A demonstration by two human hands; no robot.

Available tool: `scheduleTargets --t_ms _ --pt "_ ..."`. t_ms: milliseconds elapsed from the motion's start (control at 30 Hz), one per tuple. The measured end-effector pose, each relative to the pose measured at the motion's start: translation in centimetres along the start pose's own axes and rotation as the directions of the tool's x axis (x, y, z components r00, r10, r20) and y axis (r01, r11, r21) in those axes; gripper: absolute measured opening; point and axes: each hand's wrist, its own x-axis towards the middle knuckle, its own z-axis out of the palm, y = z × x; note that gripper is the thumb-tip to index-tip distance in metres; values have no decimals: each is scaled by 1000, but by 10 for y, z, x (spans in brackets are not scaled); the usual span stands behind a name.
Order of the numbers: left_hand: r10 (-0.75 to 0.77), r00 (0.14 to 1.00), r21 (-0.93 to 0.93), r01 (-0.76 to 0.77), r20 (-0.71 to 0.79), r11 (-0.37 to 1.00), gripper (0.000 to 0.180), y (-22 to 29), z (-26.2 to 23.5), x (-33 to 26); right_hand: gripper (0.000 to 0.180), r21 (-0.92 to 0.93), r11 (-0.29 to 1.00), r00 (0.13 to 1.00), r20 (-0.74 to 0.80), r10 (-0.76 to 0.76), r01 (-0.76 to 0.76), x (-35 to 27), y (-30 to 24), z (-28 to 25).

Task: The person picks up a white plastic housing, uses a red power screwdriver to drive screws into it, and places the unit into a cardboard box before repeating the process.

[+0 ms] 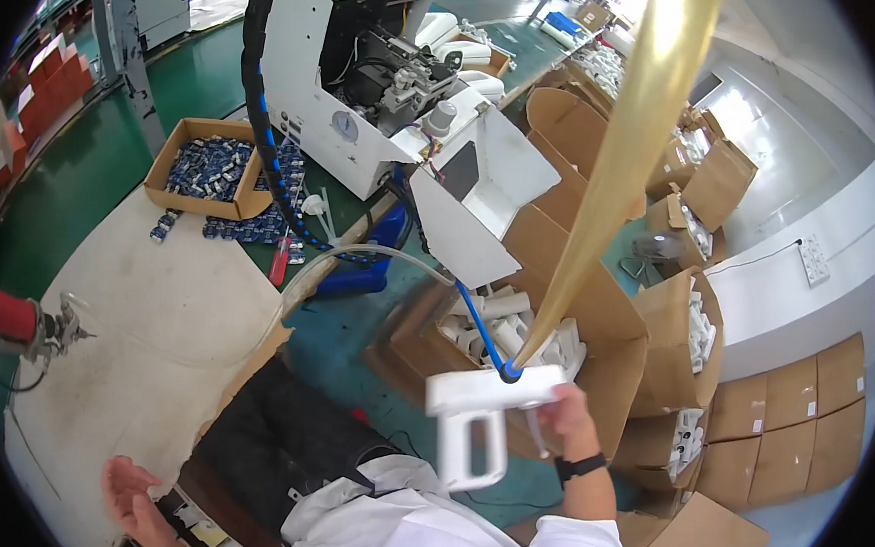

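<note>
My right hand (566, 417) grips one end of a white plastic housing (470, 396) with a looped handle, held up in front of me to the right. The handle hangs downward, and the piece is slightly blurred. My left hand (131, 495) is low at the left, beside the near edge of the pale worktable (146, 286). Its fingers are loosely curved and apart, with nothing in them.
A golden tube (614, 174) and a blue hose (479, 326) cross in front of the housing. Beyond the table stands a white machine (309, 85). A carton of small blue parts (208, 169) and a red screwdriver (279, 262) lie left; an open carton (595, 313) holds white pieces.
</note>
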Motion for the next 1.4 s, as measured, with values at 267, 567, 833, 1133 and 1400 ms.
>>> scheduleTargets --t_ms 267,567,833,1133,1400 --pt "-164 931 149 222 -327 964 52 -9 -9 17 56 266 964 958 -267 102 -28 -7 25 -65" --pt "-274 886 -207 208 -373 956 43 13 3 22 44 -265 954 804 531 268 -143 32 -13 75" --pt "-26 876 211 144 -482 967 42 124 -59 42 39 -532 809 -105 816 569 252 31 -33 361" --pt "603 702 867 42 -380 497 56 351 -140 262 34 -499 710 -151 756 637 497 39 -15 396" --pt "780 464 870 -37 -420 491 76 455 -168 417 30 229 924 -406 909 -91 305 15 -33 397"
